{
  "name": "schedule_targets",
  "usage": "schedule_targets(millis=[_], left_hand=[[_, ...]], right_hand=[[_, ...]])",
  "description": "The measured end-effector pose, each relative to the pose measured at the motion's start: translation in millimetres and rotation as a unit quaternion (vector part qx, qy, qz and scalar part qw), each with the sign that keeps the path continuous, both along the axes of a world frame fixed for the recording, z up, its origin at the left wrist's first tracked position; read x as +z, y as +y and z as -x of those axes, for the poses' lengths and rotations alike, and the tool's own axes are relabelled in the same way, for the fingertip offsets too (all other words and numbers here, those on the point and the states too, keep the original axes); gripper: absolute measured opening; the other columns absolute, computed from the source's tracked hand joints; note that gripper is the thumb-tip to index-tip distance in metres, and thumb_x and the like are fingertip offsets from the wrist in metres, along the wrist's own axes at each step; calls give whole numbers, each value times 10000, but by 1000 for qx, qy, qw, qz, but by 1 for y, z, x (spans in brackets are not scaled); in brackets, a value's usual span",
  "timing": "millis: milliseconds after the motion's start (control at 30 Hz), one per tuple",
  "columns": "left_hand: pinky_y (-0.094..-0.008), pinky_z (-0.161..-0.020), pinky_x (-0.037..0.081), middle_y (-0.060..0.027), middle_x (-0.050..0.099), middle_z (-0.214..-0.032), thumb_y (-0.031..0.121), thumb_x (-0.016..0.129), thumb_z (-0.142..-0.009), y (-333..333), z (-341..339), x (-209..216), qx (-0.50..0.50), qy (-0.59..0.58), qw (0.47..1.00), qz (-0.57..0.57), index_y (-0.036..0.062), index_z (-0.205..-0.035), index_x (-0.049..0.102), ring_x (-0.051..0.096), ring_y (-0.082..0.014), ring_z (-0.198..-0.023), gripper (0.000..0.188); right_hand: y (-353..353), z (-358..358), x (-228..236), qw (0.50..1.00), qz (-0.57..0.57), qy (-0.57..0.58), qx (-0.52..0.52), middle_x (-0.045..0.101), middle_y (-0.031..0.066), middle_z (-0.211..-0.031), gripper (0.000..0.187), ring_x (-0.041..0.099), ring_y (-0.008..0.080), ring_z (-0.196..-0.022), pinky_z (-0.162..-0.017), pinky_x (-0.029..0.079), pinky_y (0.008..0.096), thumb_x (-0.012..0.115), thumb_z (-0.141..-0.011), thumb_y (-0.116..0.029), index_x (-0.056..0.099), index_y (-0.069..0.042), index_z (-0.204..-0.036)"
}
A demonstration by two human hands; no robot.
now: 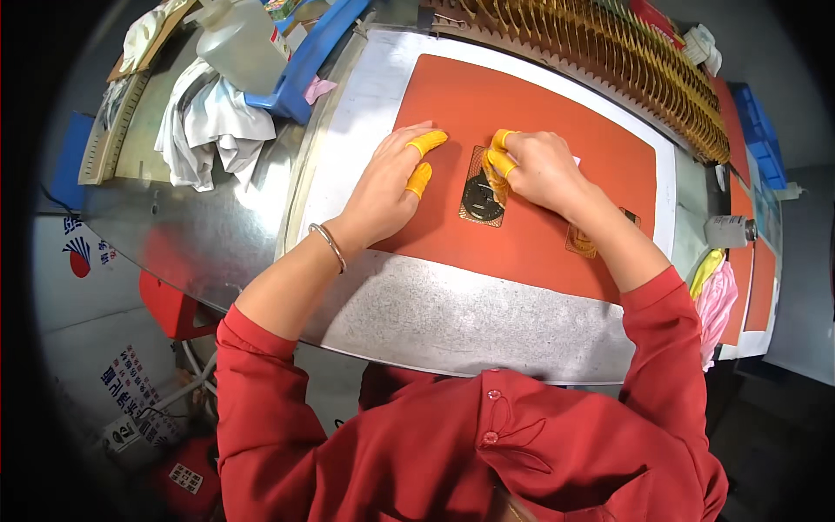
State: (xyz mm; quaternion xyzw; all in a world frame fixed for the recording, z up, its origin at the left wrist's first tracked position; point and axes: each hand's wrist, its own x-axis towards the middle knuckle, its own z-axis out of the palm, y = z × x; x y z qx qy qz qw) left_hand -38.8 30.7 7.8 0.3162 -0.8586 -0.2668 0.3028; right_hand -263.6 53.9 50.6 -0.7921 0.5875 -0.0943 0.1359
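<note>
A black-and-gold rectangular plate with a round, dial-like pattern (480, 198) lies flat on an orange-red mat (557, 113). My right hand (546, 170) is over the plate's right edge, its yellow-capped fingertips pinched together. Something small and yellowish seems to be between them, but I cannot make it out. To the left of the plate rests my left hand (383, 187), with yellow covers on thumb and forefinger; these are apart and hold nothing. Another gold plate (581, 242) lies partly hidden by my right forearm.
A rack of gold pieces (600, 65) runs along the back. At the left are a white cloth (213, 126), a large plastic bottle (243, 48) and a blue bin (300, 78). A small grey bottle (731, 231) and a pink cloth (718, 304) sit at the right.
</note>
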Motion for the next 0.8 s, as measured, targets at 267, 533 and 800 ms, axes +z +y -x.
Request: schedule_targets(millis=[267, 533, 800], left_hand=[[-354, -1033, 310, -153, 471, -1268, -34, 444, -841, 1, -5, -1, 18, 23, 1000, -8, 27, -1192, 506, 416, -304, -1207, 362], [-375, -1041, 293, -173, 432, -1298, 186, 628, -802, 3, -2, 8, -8, -20, 1000, -12, 18, -1241, 454, 371, -318, -1238, 502], [-411, -1010, 262, -180, 384, -1258, 335, 828, -556, 9, 34, 39, -133, -175, 974, 48, -13, -1258, 386, 340, -341, -1202, 900]], right_hand=[[-13, -9, -8, 1000, 14, -22, 3, 590, 177, -654, 113, 581, 364, -613, -568, 473, 433, 591, -767, -150, 597, -37, -777], [113, -27, 24, 979, -60, -42, 192, 567, 173, -636, 77, 583, 327, -601, -526, 460, 397, 573, -724, -59, 535, 5, -740], [195, 108, 66, 872, -54, -379, -306, 536, 14, -673, 62, 437, 53, -512, -458, 350, 191, 557, -867, -68, 578, -9, -865]])
